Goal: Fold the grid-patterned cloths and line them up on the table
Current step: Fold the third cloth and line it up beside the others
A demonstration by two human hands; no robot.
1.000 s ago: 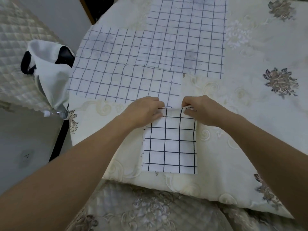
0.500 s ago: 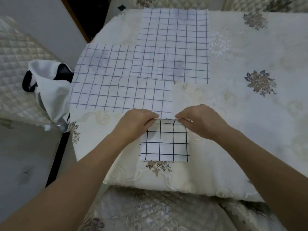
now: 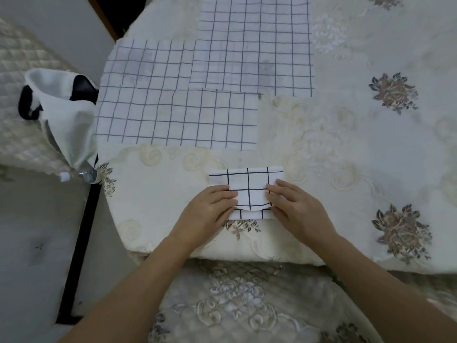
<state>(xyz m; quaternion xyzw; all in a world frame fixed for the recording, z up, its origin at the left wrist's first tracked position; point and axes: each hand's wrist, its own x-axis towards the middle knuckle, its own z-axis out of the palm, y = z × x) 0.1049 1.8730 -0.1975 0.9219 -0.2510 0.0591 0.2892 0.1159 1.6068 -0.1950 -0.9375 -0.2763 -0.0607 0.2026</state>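
Note:
A small white cloth with a black grid (image 3: 247, 184) lies folded near the table's front edge. My left hand (image 3: 210, 211) holds its left end and my right hand (image 3: 294, 206) its right end, fingers lying on the top layer. That layer's near edge bows up a little over a strip of the lower layer. Farther back, several larger pale grid cloths lie spread flat and overlapping: one at the left (image 3: 173, 117), one at the back (image 3: 252, 43).
The table wears a cream embroidered cover (image 3: 358, 144) with flower motifs. A white and black bag (image 3: 61, 107) hangs at the table's left edge above a clear bottle (image 3: 79, 174). A quilted seat (image 3: 235, 305) sits under my arms.
Both hands have brought the small cloth's far edge toward me, folding it over so it is shorter front to back. They now rest on its near ends.

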